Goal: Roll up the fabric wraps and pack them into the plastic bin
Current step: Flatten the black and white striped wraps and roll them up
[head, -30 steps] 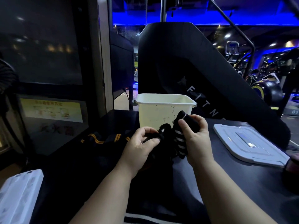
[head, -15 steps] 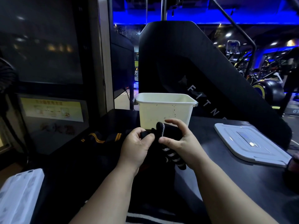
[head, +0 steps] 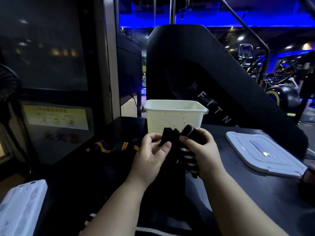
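A black fabric wrap with white stripes [head: 187, 155] is held between both hands just in front of the cream plastic bin [head: 173, 116]. My right hand [head: 202, 154] grips its partly rolled end, thumb on top. My left hand [head: 150, 155] pinches the loose black part beside the roll. The wrap's tail hangs down toward the table's near edge. Another black wrap with orange stripes [head: 109, 147] lies on the dark table to the left of my hands. The bin stands upright and open; its inside is hidden from here.
A white bin lid [head: 262, 150] lies flat on the dark table [head: 247, 189] at the right. A white plastic object [head: 20, 206] sits at the lower left. A large black fitness machine [head: 213, 79] rises behind the bin. A dark round object [head: 308, 183] sits at the right edge.
Both hands have kept turning the striped wrap; my right hand has shifted its grip around the rolled end, and the roll sits a little lower than one second ago.
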